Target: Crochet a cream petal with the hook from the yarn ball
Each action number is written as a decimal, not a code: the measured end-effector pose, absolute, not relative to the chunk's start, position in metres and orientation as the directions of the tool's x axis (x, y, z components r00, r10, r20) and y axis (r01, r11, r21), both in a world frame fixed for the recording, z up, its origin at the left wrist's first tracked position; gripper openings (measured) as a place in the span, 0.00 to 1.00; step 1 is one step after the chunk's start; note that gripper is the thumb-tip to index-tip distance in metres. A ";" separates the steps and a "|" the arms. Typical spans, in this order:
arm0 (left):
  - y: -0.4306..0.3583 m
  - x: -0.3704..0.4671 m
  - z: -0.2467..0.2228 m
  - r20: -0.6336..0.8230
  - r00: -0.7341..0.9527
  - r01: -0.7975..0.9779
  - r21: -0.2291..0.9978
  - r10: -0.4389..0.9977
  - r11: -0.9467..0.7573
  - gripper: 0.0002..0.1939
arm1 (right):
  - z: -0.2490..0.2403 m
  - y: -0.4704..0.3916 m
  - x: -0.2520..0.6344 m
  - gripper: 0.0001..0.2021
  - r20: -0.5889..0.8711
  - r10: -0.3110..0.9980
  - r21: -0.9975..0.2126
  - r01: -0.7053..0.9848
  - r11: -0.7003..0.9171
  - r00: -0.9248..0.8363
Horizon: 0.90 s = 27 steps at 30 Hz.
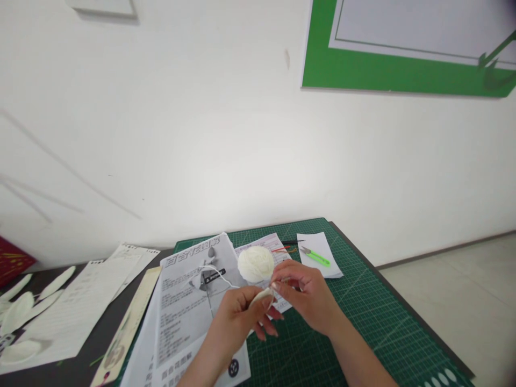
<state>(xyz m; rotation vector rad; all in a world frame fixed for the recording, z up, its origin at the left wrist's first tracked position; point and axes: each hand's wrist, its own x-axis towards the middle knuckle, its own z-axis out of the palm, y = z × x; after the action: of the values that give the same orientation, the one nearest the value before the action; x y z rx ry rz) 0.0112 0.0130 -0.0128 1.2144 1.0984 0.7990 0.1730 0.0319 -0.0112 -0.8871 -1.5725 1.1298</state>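
Observation:
My left hand (245, 314) pinches a small white crochet piece (263, 294) between thumb and fingers, the other fingers loosely curled below. Against that piece, my right hand (302, 293) is closed on a thin crochet hook (285, 279), mostly hidden by the fingers. Just beyond the hands sits a ball of cream-white yarn (255, 264). A loose strand of yarn (221, 274) curves over the printed sheet (189, 306) toward my left hand.
Green thread snips (316, 257) lie on white paper (328, 252) at the right of the green cutting mat (363, 306). Behind the hands are a black tool (291, 242) and a red stick (281, 249). Leftward are a ruler (129, 322), written sheets (84, 301) and several white petal-shaped pieces (18, 312).

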 end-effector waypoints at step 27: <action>0.008 0.001 -0.001 -0.138 0.414 0.453 0.889 0.900 -0.072 0.16 | -0.013 0.033 0.181 0.03 0.058 0.915 -0.976 0.169 0.136 -0.398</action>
<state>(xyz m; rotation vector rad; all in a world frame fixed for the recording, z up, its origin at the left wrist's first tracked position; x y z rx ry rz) 0.0013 0.0082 -0.0010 1.6948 1.1926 0.5746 0.1806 0.0334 -0.0126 -1.0568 -1.6984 1.3210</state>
